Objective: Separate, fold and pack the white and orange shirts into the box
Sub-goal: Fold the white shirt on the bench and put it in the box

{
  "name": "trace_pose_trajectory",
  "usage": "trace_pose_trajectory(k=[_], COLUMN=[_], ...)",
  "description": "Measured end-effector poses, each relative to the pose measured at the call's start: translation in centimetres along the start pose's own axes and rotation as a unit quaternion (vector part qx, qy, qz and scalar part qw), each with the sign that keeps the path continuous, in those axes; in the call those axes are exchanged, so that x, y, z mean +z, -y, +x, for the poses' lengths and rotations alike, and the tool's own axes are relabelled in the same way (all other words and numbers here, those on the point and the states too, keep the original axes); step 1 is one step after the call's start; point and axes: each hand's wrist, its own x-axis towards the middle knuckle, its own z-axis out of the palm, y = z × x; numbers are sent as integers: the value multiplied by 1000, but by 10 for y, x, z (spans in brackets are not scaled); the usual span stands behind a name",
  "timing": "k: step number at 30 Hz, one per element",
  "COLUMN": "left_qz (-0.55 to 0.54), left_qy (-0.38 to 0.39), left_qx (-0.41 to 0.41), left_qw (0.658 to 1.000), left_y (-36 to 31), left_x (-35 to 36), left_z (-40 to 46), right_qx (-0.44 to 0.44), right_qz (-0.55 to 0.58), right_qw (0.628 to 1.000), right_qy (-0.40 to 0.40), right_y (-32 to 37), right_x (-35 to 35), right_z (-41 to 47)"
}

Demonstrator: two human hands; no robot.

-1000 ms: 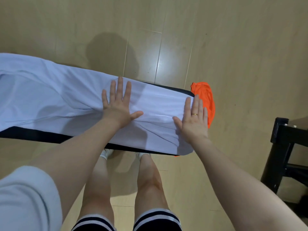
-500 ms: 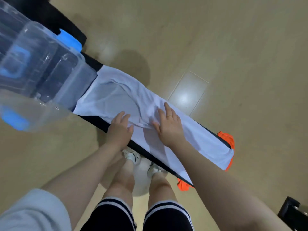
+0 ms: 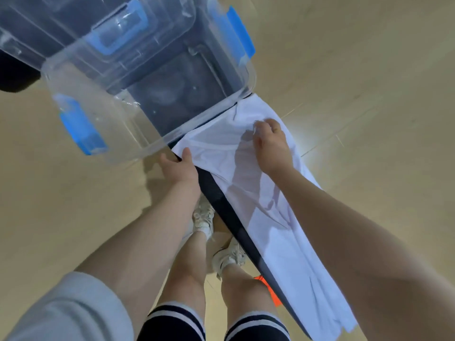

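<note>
Underfoot and all around spreads a pale wood-look floor point(image 3: 369, 57) with a bright glare patch at three o'clock. Across it, from eleven o'clock down to five o'clock, runs a narrow black bench point(image 3: 229, 217). On its far end, at eleven o'clock, stands a clear plastic storage box point(image 3: 152, 99) with blue latches point(image 3: 81, 126); through its walls only the dark bench shows, and no clothing is seen inside. Just beside the box's near rim, the white shirt point(image 3: 283, 232) lies lengthwise along the bench toward five o'clock, wrinkled. Beneath the bench edge at five o'clock peeks a scrap of the orange shirt point(image 3: 272, 292). The right hand point(image 3: 270, 146) rests on the shirt's box end, its fingers point(image 3: 261, 125) curled and pinching a ridge of white cloth. The left hand point(image 3: 178, 166) grips the shirt's near corner at the bench edge, thumb on top, fingers tucked under.
</note>
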Motion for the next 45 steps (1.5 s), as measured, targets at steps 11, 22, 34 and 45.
trace_pose_trajectory(k=[11, 22, 34, 45], left_qz=[78, 84, 79, 171], left_qy=[91, 109, 100, 320], left_qx=[35, 98, 81, 267], left_qw=[992, 986, 989, 893], left_y=[-16, -17, -34, -61], left_x=[-15, 20, 54, -34], left_z=[-4, -8, -13, -68], right_qx=[10, 31, 74, 26], right_qz=[-98, 84, 96, 369], right_qw=[995, 994, 993, 929], right_qy=[26, -60, -2, 33], right_y=[13, 1, 9, 24], right_x=[3, -26, -18, -119], right_z=[8, 32, 81, -3])
